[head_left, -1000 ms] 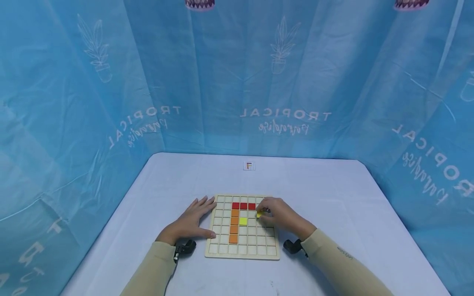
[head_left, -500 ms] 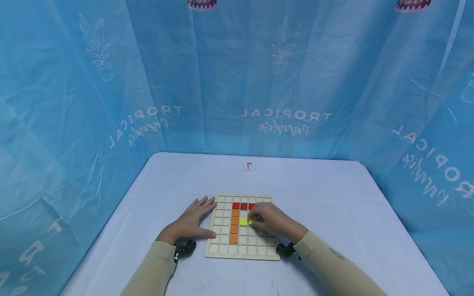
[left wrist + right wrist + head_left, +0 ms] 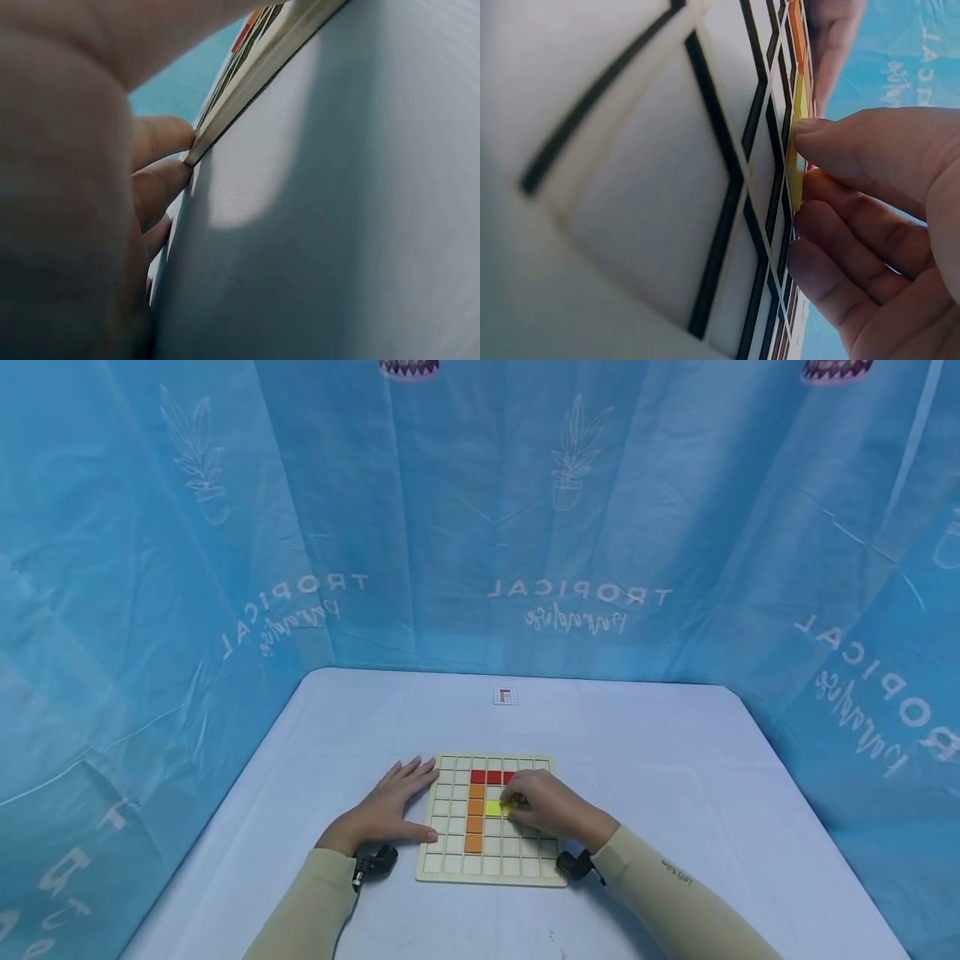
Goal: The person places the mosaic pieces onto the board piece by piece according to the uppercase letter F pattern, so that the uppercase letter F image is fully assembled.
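Observation:
A pale wooden grid board [image 3: 491,882] lies on the white table. Three red tiles [image 3: 493,777] form a row near its top, and several orange tiles [image 3: 474,843] run down a column. One yellow tile [image 3: 492,809] sits right of that column. My right hand [image 3: 558,812] pinches a second yellow tile [image 3: 795,184] between thumb and curled fingers, down at the cell beside the first. That hand partly covers the tile in the head view. Spread along the board's left edge, my left hand [image 3: 384,814] rests with fingers straight, fingertips [image 3: 180,135] touching the rim.
A small card [image 3: 505,696] printed with a coloured grid pattern lies farther back on the white table [image 3: 637,735]. Blue printed curtains [image 3: 450,527] surround the table at the back and sides. Black wrist cameras [image 3: 377,862] are strapped at both wrists.
My right hand has moved left and toward me across the board, bringing the yellow tile in beside the first yellow one. My left hand has stayed at the board's edge.

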The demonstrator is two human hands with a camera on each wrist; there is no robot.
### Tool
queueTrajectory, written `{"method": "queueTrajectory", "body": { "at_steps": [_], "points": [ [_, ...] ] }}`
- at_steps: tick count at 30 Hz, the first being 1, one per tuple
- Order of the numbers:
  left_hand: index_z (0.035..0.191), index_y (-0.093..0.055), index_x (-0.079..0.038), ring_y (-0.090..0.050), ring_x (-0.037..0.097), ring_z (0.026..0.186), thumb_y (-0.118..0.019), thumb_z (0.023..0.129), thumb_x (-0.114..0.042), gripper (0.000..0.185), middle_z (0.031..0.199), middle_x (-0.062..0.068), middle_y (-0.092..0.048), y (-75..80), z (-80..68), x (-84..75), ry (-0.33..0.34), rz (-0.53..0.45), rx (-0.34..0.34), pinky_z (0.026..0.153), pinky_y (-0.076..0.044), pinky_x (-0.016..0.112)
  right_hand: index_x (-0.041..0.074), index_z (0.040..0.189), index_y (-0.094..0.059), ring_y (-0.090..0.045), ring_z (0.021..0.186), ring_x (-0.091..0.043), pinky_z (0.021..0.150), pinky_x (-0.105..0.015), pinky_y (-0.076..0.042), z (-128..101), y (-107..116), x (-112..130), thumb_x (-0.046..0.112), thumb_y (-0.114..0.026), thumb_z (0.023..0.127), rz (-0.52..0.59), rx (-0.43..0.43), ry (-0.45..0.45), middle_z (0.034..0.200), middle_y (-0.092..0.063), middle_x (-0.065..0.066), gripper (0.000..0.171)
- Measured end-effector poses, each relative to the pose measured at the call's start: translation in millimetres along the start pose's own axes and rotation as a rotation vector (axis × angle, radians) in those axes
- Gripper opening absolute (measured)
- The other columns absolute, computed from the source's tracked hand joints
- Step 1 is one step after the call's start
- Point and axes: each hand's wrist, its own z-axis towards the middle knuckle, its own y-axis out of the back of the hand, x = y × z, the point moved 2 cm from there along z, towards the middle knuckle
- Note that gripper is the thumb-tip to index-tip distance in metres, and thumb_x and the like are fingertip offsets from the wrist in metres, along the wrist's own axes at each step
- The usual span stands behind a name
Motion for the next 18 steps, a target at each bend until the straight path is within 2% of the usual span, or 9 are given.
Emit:
{"method": "queueTrajectory", "body": {
  "at_steps": [7, 13, 18],
  "points": [
    [0.164, -0.04, -0.015, -0.008, 0.028, 0.16, -0.08, 0.07, -0.08, 0.121, 0.172, 0.0, -0.026, -0.1, 0.7, -1.1, 0.0, -0.009, 0.007, 0.127, -0.005, 0.055, 0.011, 0.107, -0.081, -0.065, 0.094, -0.008, 0.084, -0.028, -0.058, -3, 0, -2, 0.009, -0.083, 0.092, 0.016, -0.013, -0.021, 0.102, -0.072, 0.005, 0.015],
    [0.165, -0.04, -0.016, -0.008, 0.027, 0.16, -0.079, 0.07, -0.081, 0.122, 0.172, 0.0, -0.026, -2.4, 4.5, -2.2, 0.006, -0.002, 0.014, 0.127, -0.005, 0.054, 0.01, 0.112, -0.08, -0.064, 0.095, -0.007, 0.085, -0.03, -0.058, -15, 9, -10, 0.015, -0.082, 0.094, 0.092, -0.009, -0.152, 0.106, -0.071, 0.007, 0.018],
    [0.165, -0.039, -0.017, -0.006, 0.023, 0.16, -0.077, 0.068, -0.084, 0.124, 0.172, -0.003, -0.024, -2.5, 4.2, -1.2, 0.016, -0.003, 0.025, 0.127, -0.003, 0.05, 0.008, 0.114, -0.079, -0.066, 0.093, -0.012, 0.081, -0.032, -0.059, -33, 20, -22, 0.014, -0.082, 0.095, 0.145, -0.071, -0.216, 0.106, -0.072, 0.003, 0.021]
  ]
}}
